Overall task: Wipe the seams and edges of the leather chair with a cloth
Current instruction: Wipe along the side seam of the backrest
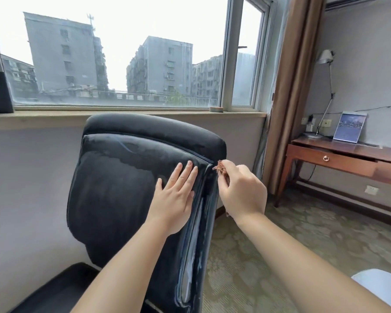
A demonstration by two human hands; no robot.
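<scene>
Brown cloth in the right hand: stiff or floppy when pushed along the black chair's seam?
Probably floppy: the small brown cloth is bunched and crumpled in the right hand, frayed tip poking out. Likely light, since curled fingers alone hold it. It may snag rather than slide in the black leather chair seam.

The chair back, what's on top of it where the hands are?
A flat left hand rests on the chair back. The right hand pinches a brown cloth at the side seam. Most of the cloth is hidden inside the hand.

cloth (221, 168) mostly hidden, chair (127, 177) base cut off
</scene>
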